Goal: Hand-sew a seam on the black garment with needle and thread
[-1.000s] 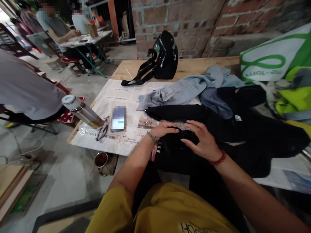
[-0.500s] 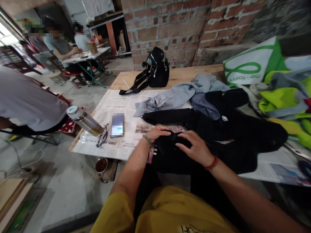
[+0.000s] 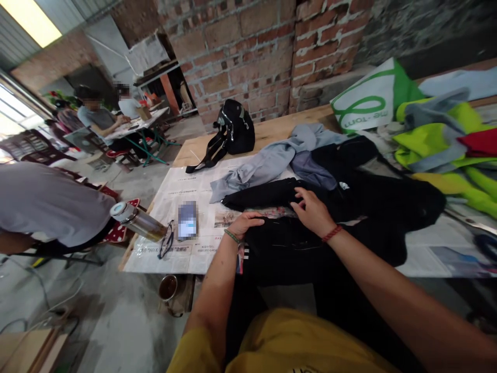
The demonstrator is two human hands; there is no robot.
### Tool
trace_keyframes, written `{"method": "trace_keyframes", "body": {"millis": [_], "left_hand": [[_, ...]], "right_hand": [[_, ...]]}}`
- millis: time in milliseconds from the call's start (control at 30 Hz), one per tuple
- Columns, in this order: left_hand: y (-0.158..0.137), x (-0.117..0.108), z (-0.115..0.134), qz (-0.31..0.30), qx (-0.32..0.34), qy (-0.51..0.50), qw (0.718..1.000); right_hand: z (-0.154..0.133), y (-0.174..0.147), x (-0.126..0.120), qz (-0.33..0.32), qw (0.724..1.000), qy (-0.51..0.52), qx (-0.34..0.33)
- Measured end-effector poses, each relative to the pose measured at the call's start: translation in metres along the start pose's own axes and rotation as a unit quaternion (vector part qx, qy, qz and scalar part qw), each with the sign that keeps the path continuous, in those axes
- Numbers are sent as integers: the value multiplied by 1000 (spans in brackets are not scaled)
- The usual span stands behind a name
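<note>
My left hand (image 3: 245, 224) grips the upper left edge of a black garment (image 3: 287, 259) with white stripes at its left end, thumb on top. The cloth lies at the table's front edge and over my lap. A thin pale thread seems to show on its upper part. Above the cloth, my right hand (image 3: 312, 211) is raised with thumb and fingers drawn together; whatever they hold is too small to make out. Just beyond the hands lie a black jacket (image 3: 392, 194) with a small white logo and a grey garment (image 3: 267, 163).
Newspaper (image 3: 155, 261) covers the table. To the left are a phone (image 3: 188, 220), glasses (image 3: 166, 241) and a flask (image 3: 137, 221); a cup (image 3: 167, 287) stands below the edge. Behind sit a black backpack (image 3: 236, 127) and a green-white bag (image 3: 365, 98). Scissors (image 3: 473, 223) lie right. People sit at left.
My right hand has lifted away from the black garment, up and away from me. My left hand keeps its hold on the edge. The camera view has tilted up and shifted slightly.
</note>
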State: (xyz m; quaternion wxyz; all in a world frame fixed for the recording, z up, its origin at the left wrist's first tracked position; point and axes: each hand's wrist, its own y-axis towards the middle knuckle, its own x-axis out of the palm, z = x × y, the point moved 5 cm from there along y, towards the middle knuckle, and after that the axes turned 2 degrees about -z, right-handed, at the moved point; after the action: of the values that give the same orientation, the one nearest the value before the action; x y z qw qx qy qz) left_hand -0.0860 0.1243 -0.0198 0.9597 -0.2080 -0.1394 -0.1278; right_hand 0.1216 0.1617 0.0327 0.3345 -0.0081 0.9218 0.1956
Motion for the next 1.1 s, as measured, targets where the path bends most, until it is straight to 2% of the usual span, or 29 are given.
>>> {"method": "trace_keyframes", "body": {"millis": [100, 233, 333, 533, 633, 800, 1100], "left_hand": [[0, 1, 0, 5, -3, -2, 1000], [0, 1, 0, -4, 2, -15, 1000], [1, 1, 0, -11, 6, -14, 1000], [1, 2, 2, -30, 29, -25, 999], [2, 2, 2, -33, 33, -26, 999], [3, 2, 1, -39, 29, -31, 998], [4, 2, 0, -32, 21, -20, 999]], "right_hand": [[-10, -4, -6, 19, 995, -40, -86], [-40, -27, 3, -49, 979, 29, -198], [-55, -38, 19, -85, 966, 47, -240], [-58, -34, 43, -73, 971, 39, -223], [-58, -35, 47, -78, 966, 20, -245], [-54, -38, 49, -37, 960, 3, -276], [-52, -34, 44, -10, 976, 42, -213]]}}
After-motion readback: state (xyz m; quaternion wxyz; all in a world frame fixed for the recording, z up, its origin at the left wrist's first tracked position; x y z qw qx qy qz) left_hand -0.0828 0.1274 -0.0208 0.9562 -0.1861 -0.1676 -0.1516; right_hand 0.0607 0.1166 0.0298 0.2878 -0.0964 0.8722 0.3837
